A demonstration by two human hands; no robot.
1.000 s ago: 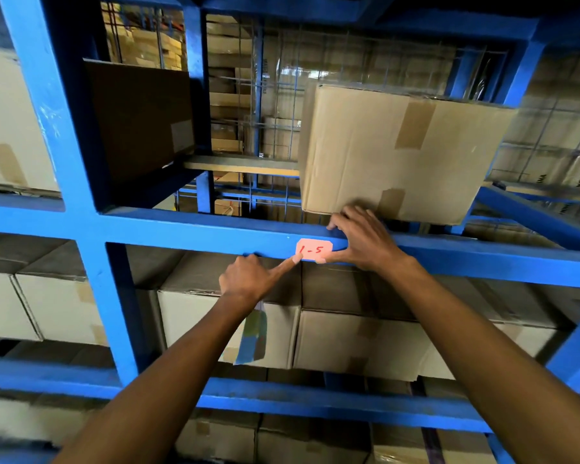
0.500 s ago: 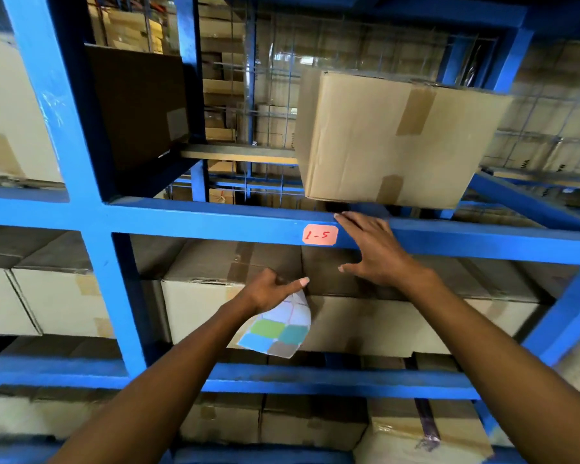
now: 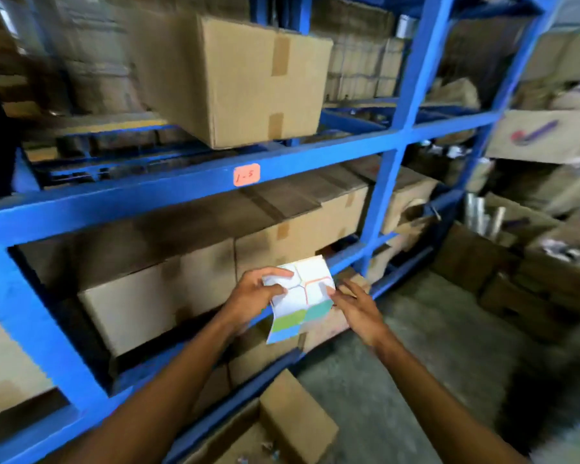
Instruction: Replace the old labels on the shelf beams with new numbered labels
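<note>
On the blue shelf beam (image 3: 181, 185) sits an orange label (image 3: 246, 174) handwritten "1-5". Below it, left hand (image 3: 256, 294) and right hand (image 3: 357, 308) pinch a sticker sheet (image 3: 298, 298) by opposite edges.

Blue shelf beam (image 3: 148, 192) bears an orange-pink label (image 3: 246, 174) — the sticker sheet (image 3: 298, 296) shows white, green, teal, blue patches.

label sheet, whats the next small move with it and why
Probably peel one coloured sticker off the label sheet: both the left hand and right hand hold it, the pink label already sits on the blue beam, and the upper cells look empty.
</note>
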